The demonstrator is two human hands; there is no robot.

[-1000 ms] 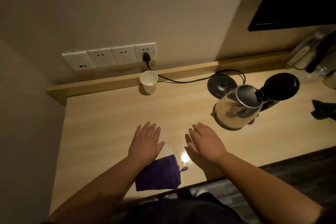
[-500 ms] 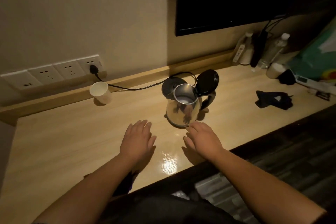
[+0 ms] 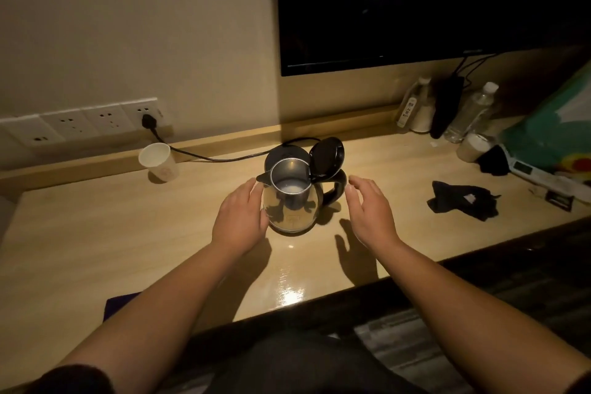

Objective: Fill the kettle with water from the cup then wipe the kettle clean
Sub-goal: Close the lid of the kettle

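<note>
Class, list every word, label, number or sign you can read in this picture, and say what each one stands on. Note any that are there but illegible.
No text here can be read.
White paper cup: faint reddish print, too blurred to read.
Steel electric kettle: small square mark low on its body, illegible.
White remote control leaning on the wall: dark markings, too small.
Black cloth: small white tag, nothing legible.
White device with a small screen: display unreadable.

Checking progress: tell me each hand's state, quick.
Left hand: open, fingers against the kettle.
Right hand: open, holding nothing.
</note>
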